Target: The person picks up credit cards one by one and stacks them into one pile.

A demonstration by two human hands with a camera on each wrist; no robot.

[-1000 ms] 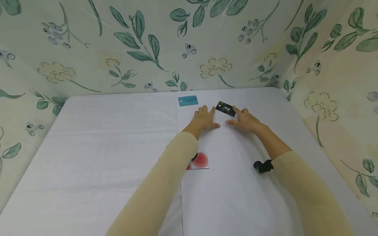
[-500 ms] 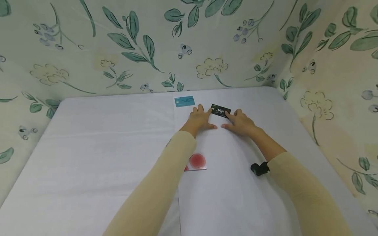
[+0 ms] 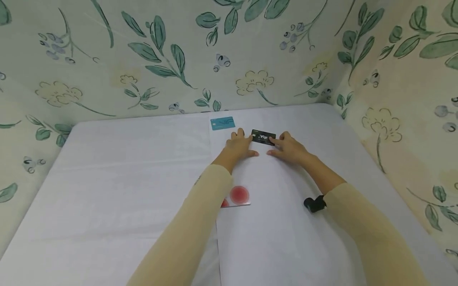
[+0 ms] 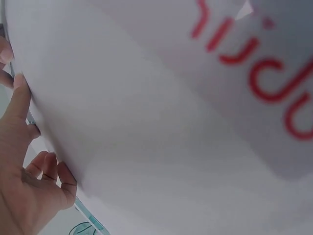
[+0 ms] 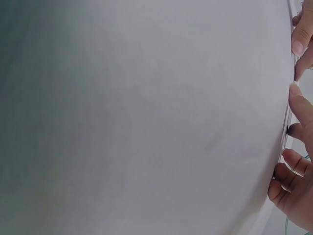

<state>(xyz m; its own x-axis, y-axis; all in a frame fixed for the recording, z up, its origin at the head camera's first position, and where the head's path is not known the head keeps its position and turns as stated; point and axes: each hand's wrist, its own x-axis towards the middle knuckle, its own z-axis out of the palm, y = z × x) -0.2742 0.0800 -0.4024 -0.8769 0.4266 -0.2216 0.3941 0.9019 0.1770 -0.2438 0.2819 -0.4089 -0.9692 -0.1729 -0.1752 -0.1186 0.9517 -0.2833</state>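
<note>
A black card (image 3: 258, 134) printed "Vip" lies flat on the white table near its back edge. My left hand (image 3: 236, 147) is at its left end, the index fingertip at the card's edge and the thumb held apart on the near side. From the other end, my right hand (image 3: 291, 151) rests its index fingertip on the card's right part. The right thumb lies below, pointing left. Further back and left lies a blue card (image 3: 222, 123) with "VIP" lettering. The wrist views show the left hand (image 4: 34, 181) and right hand (image 5: 298, 186) at the frame edges; the black card is barely visible there.
A flat piece with red circles (image 3: 239, 195) lies nearer, partly hidden by the left sleeve (image 3: 200, 206). Blurred red lettering (image 4: 274, 81) appears close up in the left wrist view. A black wrist camera (image 3: 315, 204) sits at the right cuff. Patterned cloth (image 3: 161, 79) hangs behind the table.
The black card has slid slightly left and nearer and turned a little more level, with both hands moving along with it. The blue card stays put; the head view has shifted slightly.
</note>
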